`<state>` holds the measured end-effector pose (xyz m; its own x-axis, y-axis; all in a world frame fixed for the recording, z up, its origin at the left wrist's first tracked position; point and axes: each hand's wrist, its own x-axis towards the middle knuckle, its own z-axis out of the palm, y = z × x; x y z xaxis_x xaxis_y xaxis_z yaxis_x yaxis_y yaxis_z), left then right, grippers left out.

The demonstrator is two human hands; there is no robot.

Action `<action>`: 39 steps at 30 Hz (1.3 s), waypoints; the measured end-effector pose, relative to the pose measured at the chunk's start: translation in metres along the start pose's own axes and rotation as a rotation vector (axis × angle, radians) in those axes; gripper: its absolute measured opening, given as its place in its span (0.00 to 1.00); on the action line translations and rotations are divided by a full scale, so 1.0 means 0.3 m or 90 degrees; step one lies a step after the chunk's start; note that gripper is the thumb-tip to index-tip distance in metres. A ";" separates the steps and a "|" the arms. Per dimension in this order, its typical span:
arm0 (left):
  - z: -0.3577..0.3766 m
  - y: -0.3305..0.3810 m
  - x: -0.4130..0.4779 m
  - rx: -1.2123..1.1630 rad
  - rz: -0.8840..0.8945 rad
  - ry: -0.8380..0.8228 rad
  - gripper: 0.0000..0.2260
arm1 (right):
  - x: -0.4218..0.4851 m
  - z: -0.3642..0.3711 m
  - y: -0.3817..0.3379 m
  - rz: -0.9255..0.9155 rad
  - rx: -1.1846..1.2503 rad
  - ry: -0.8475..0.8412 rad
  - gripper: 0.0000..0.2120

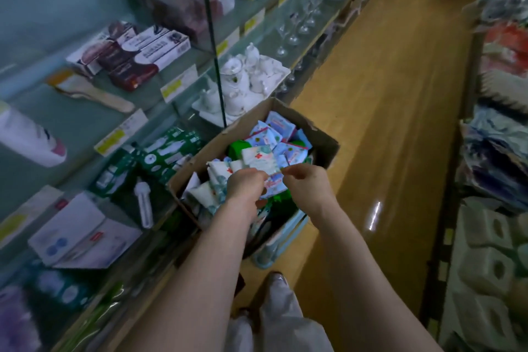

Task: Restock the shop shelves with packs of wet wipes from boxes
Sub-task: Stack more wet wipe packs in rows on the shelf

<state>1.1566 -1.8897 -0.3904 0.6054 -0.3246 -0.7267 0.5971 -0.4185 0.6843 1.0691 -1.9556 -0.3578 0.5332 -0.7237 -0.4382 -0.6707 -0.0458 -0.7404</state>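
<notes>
Many packs (281, 151) fill box (324, 143) beneath left hand (246, 183) and right hand (306, 183), both gripping packs; restocking seemingly barely begun.

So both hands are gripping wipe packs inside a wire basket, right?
Not a wire basket: it is a cardboard box. The head view shows the left hand and right hand gripping wipe packs inside it.
</notes>
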 end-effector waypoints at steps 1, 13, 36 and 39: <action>-0.006 0.003 0.022 -0.014 -0.017 0.014 0.09 | 0.028 0.010 0.002 0.008 0.002 -0.013 0.13; 0.004 0.015 0.300 -0.032 -0.117 0.138 0.08 | 0.416 0.118 0.082 0.153 -0.038 -0.110 0.23; -0.048 -0.008 0.375 -0.283 -0.147 0.182 0.05 | 0.495 0.231 0.059 0.054 -0.038 -0.146 0.11; -0.079 -0.035 0.365 -0.282 -0.125 0.225 0.13 | 0.466 0.233 0.065 0.028 -0.257 -0.145 0.16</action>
<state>1.2290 -1.9006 -0.4757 0.5539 0.0573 -0.8306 0.8325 -0.0233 0.5535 1.1666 -2.0095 -0.4690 0.5691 -0.5627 -0.5995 -0.8182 -0.3153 -0.4808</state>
